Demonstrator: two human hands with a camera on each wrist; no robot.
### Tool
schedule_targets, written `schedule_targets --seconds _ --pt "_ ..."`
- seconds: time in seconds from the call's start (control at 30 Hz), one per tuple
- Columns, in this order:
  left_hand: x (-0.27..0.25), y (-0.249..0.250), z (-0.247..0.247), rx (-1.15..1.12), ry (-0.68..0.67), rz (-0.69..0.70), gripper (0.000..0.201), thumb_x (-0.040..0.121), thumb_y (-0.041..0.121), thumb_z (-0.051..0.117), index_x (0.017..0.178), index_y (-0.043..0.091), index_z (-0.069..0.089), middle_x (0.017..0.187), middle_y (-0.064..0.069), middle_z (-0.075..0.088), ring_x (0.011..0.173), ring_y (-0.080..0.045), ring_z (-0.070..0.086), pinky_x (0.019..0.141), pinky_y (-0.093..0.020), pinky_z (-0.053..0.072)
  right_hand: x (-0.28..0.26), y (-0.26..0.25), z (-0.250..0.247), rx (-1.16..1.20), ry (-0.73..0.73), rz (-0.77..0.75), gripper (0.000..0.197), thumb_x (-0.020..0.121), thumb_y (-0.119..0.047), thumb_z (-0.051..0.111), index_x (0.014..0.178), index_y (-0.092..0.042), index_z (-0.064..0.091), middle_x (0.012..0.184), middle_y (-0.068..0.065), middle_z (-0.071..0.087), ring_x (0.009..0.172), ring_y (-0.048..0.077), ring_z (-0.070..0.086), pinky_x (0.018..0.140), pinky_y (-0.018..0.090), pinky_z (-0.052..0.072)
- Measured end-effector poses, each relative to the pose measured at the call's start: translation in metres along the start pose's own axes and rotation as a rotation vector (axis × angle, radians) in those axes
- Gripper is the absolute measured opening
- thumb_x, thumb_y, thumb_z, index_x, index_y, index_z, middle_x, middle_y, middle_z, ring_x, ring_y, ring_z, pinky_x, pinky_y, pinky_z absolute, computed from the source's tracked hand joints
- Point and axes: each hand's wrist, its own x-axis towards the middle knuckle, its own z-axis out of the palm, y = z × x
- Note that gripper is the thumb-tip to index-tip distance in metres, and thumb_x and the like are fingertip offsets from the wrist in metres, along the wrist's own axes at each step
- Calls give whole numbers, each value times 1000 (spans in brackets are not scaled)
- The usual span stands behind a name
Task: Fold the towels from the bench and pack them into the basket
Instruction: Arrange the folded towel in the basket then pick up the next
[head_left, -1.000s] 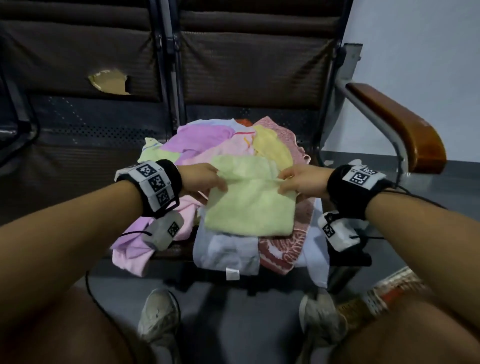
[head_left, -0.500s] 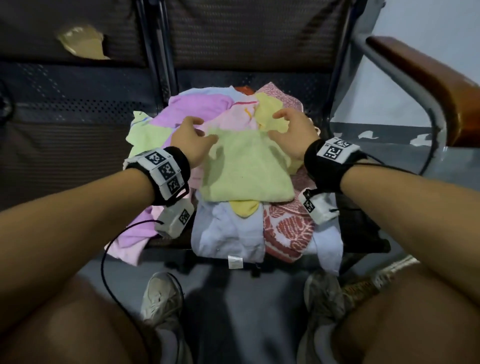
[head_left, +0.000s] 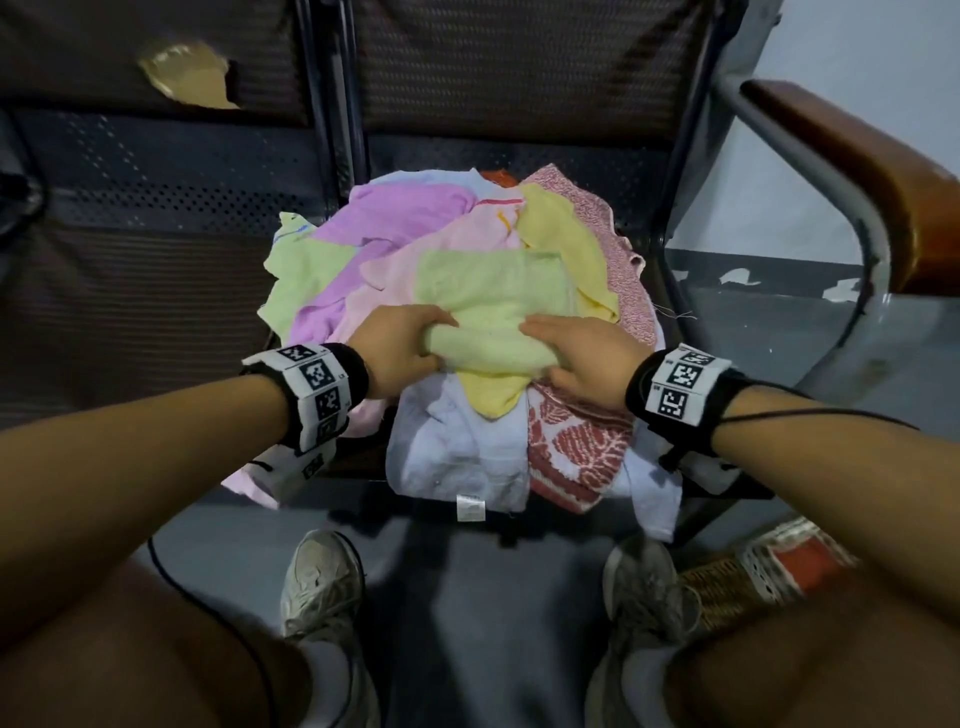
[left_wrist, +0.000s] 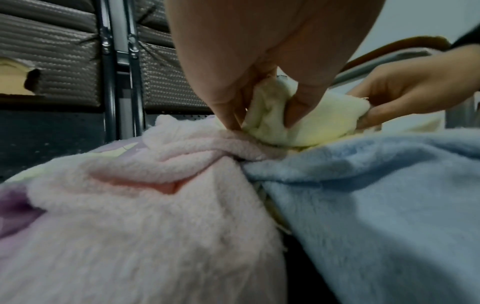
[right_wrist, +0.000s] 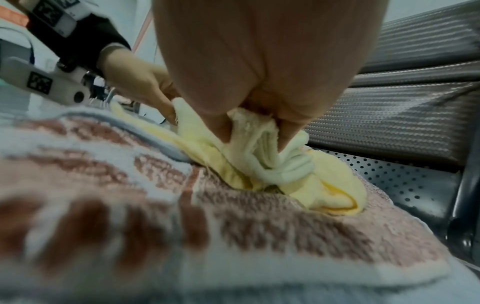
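Observation:
A pale green towel (head_left: 488, 301) lies folded on top of a heap of towels on the bench seat (head_left: 166, 218). My left hand (head_left: 400, 348) pinches its near left corner, thumb and fingers closed on the cloth (left_wrist: 270, 115). My right hand (head_left: 576, 353) grips the near right corner, fingers curled into the folds (right_wrist: 259, 144). Under it lie a yellow towel (head_left: 493, 395), a pink one (head_left: 395, 280), a purple one (head_left: 400, 218), a light blue one (head_left: 452, 452) and a red-and-white patterned one (head_left: 576, 452). A woven basket (head_left: 753, 577) stands on the floor by my right foot.
The bench has a dark padded back (head_left: 519, 62) with a torn patch (head_left: 187, 78) on the left. A wooden armrest (head_left: 852, 171) on a metal frame stands to the right. My shoes (head_left: 322, 582) rest on the grey floor below the seat.
Both hands laid the green towel on the pile, reached to its far edge, then came back to its near edge, where they now grip the near corners.

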Motion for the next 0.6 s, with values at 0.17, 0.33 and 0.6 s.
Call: schedule_targets --seconds 0.17,0.33,0.6 --pt "4 1 -16 -142 28 -61 20 78 30 66 97 22 70 85 -2 70 82 -21 63 70 -28 46 -4 -4 -20 177 103 59 21 95 -18 47 108 -20 64 93 6 69 89 30 64 79 41 52" --pt "8 4 -19 -503 -23 -204 33 70 38 60 81 7 67 71 -4 61 66 -22 56 62 -31 47 -5 -1 -37 507 95 160 26 80 -33 46 68 -13 55 67 4 52 65 19 47 65 34 37" --pt "17 4 -15 -210 42 -446 51 91 59 50 94 10 63 87 -9 71 78 -27 68 81 -39 57 15 10 -17 438 85 317 32 101 -32 53 126 -15 62 125 4 63 113 24 57 88 29 41"
